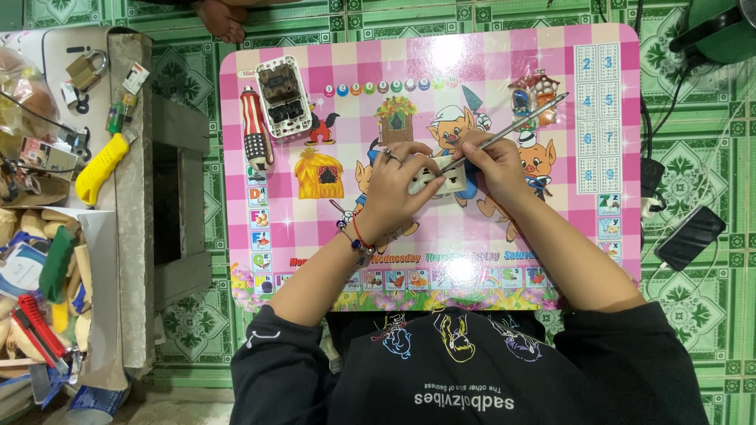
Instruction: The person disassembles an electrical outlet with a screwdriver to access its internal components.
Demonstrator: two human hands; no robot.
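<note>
Socket insert (435, 181), small and white, lies at frame centre on the pink checked table (488, 228). Left hand (391, 189) is closed around its left end. Right hand (494, 164) pinches a thin metal screwdriver (512, 132), tip on the insert.

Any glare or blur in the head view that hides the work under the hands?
Head view: overhead light leaves white glare patches on the glossy pink table, top centre and near the front edge. The left hand and right hand on the white socket are sharp and evenly lit, with soft shadows; the thin metal tool is crisp. Straight edges bow slightly near the frame borders.
</note>
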